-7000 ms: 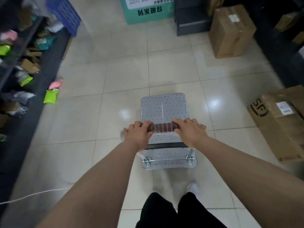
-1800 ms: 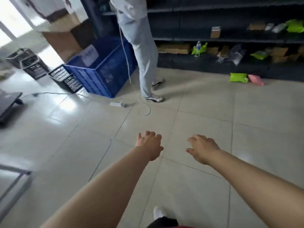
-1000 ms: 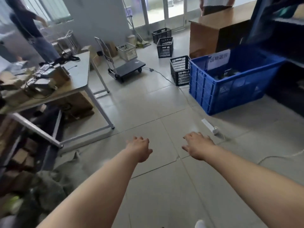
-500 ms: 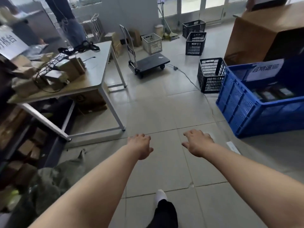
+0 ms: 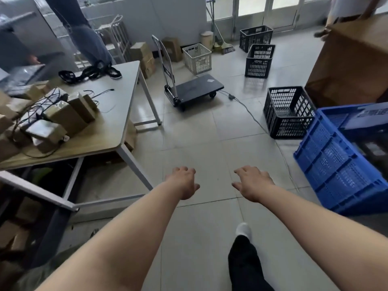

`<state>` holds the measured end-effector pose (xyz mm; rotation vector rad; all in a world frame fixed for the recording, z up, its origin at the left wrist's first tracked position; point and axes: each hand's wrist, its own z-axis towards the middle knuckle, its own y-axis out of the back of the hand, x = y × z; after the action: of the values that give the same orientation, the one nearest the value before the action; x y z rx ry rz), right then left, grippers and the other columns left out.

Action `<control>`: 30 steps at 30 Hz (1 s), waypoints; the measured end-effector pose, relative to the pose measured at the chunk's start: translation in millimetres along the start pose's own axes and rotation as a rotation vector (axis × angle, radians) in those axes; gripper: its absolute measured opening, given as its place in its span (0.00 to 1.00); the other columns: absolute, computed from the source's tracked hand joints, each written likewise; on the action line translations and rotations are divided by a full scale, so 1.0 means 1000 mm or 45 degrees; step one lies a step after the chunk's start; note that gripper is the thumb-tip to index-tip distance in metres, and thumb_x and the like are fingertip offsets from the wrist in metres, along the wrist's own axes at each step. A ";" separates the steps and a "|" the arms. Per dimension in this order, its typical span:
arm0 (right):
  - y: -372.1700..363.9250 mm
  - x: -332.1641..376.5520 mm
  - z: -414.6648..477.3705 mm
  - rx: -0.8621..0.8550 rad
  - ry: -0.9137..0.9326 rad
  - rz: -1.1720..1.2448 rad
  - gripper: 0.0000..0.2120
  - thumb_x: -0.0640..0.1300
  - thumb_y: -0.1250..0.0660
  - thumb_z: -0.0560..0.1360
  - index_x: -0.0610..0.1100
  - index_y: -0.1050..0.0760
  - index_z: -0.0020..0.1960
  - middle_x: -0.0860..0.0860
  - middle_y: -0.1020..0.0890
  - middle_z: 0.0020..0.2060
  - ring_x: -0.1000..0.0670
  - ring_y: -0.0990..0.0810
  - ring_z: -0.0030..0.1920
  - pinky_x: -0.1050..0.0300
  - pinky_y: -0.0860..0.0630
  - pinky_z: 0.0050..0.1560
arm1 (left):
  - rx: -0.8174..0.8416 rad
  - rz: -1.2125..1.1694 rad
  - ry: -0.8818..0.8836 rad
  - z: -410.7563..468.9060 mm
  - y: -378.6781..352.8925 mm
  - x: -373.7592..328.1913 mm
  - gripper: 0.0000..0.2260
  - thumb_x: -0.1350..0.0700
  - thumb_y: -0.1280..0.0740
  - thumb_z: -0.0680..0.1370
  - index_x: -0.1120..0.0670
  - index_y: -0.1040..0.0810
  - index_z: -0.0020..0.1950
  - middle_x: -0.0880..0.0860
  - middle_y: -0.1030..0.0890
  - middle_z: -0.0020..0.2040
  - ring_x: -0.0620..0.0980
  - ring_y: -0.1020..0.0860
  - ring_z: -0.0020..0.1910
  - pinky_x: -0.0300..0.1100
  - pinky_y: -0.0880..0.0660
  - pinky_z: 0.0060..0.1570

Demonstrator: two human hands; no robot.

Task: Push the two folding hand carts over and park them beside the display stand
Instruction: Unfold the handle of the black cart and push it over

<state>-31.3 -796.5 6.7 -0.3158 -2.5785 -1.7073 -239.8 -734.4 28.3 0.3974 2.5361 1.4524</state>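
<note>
A folding hand cart (image 5: 196, 89) with a dark flat deck and an upright silver handle stands on the tiled floor ahead, past the table's far corner. My left hand (image 5: 184, 181) and my right hand (image 5: 253, 182) are stretched out in front of me, palms down, fingers loosely apart, holding nothing. Both are well short of the cart. The silver perforated cart from earlier is out of view, and I see no display stand.
A table (image 5: 117, 131) with boxes and cables is on my left. A blue crate (image 5: 336, 164) and black baskets (image 5: 287, 114) stand on my right, with a cable (image 5: 249, 116) across the floor. One person stands behind the table, another by a large cardboard box (image 5: 352, 66).
I let go of the silver cart, turned around and walked across the room. The dark cart has come closer and nearer the middle of view. My hands stay empty.
</note>
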 end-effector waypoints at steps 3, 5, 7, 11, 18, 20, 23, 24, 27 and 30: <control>0.031 -0.014 0.077 -0.031 0.010 -0.009 0.25 0.58 0.46 0.79 0.48 0.39 0.73 0.47 0.34 0.71 0.43 0.36 0.70 0.44 0.36 0.66 | -0.032 -0.007 0.025 0.067 0.033 0.003 0.26 0.44 0.40 0.79 0.52 0.40 0.74 0.55 0.37 0.73 0.58 0.39 0.71 0.57 0.35 0.67; 0.057 -0.025 0.126 -0.027 0.011 -0.002 0.25 0.58 0.47 0.80 0.48 0.40 0.73 0.47 0.35 0.71 0.43 0.36 0.70 0.44 0.36 0.66 | -0.032 -0.043 0.052 0.108 0.057 0.002 0.26 0.44 0.40 0.79 0.52 0.39 0.74 0.55 0.36 0.73 0.58 0.39 0.71 0.57 0.35 0.67; 0.080 -0.033 0.168 0.023 0.027 0.003 0.25 0.58 0.47 0.80 0.48 0.39 0.73 0.47 0.35 0.71 0.43 0.36 0.70 0.44 0.36 0.66 | 0.001 -0.067 0.074 0.143 0.081 0.002 0.26 0.44 0.40 0.79 0.52 0.39 0.74 0.54 0.36 0.73 0.57 0.39 0.71 0.56 0.35 0.67; 0.128 -0.044 0.251 0.033 0.049 -0.041 0.24 0.57 0.47 0.80 0.47 0.39 0.72 0.47 0.34 0.71 0.43 0.35 0.70 0.44 0.36 0.66 | -0.038 -0.132 0.132 0.210 0.128 0.013 0.25 0.45 0.40 0.79 0.52 0.39 0.73 0.55 0.36 0.72 0.57 0.39 0.71 0.56 0.35 0.67; 0.172 -0.020 0.372 0.066 0.120 -0.030 0.24 0.58 0.46 0.79 0.48 0.37 0.72 0.48 0.33 0.70 0.43 0.34 0.69 0.44 0.35 0.65 | -0.033 -0.144 0.216 0.312 0.192 0.055 0.26 0.44 0.40 0.79 0.52 0.39 0.74 0.54 0.35 0.72 0.57 0.38 0.71 0.57 0.35 0.67; 0.183 -0.011 0.411 0.051 0.124 -0.036 0.24 0.58 0.46 0.79 0.48 0.36 0.71 0.48 0.32 0.70 0.43 0.33 0.68 0.44 0.34 0.64 | -0.056 -0.158 0.225 0.348 0.210 0.074 0.25 0.44 0.40 0.79 0.51 0.39 0.74 0.54 0.36 0.72 0.58 0.39 0.71 0.57 0.35 0.67; 0.208 0.007 0.477 0.019 0.106 -0.063 0.24 0.58 0.46 0.79 0.48 0.36 0.71 0.47 0.32 0.70 0.43 0.33 0.68 0.44 0.34 0.63 | -0.075 -0.182 0.199 0.408 0.240 0.107 0.26 0.44 0.40 0.79 0.51 0.40 0.74 0.54 0.37 0.73 0.58 0.40 0.71 0.57 0.36 0.67; 0.216 0.015 0.500 0.011 0.099 -0.071 0.24 0.57 0.46 0.79 0.48 0.36 0.71 0.47 0.32 0.70 0.43 0.33 0.68 0.43 0.34 0.63 | -0.088 -0.186 0.189 0.429 0.251 0.119 0.26 0.44 0.40 0.79 0.51 0.40 0.74 0.54 0.37 0.73 0.58 0.40 0.71 0.57 0.36 0.67; 0.245 0.039 0.563 0.004 0.064 -0.076 0.24 0.58 0.46 0.79 0.48 0.36 0.71 0.47 0.31 0.69 0.43 0.33 0.68 0.43 0.34 0.63 | -0.098 -0.182 0.164 0.488 0.286 0.156 0.26 0.44 0.39 0.79 0.51 0.39 0.74 0.54 0.37 0.73 0.58 0.40 0.71 0.57 0.36 0.67; 0.271 0.061 0.619 -0.005 0.023 -0.068 0.23 0.57 0.46 0.79 0.48 0.36 0.70 0.47 0.31 0.68 0.43 0.32 0.67 0.44 0.34 0.63 | -0.085 -0.139 0.111 0.540 0.324 0.191 0.27 0.43 0.39 0.78 0.51 0.39 0.74 0.55 0.37 0.73 0.59 0.40 0.71 0.56 0.37 0.68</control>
<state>11.8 -119.2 15.5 -0.2329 -2.5940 -1.7243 -216.6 -76.8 31.2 0.1857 2.5236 1.5401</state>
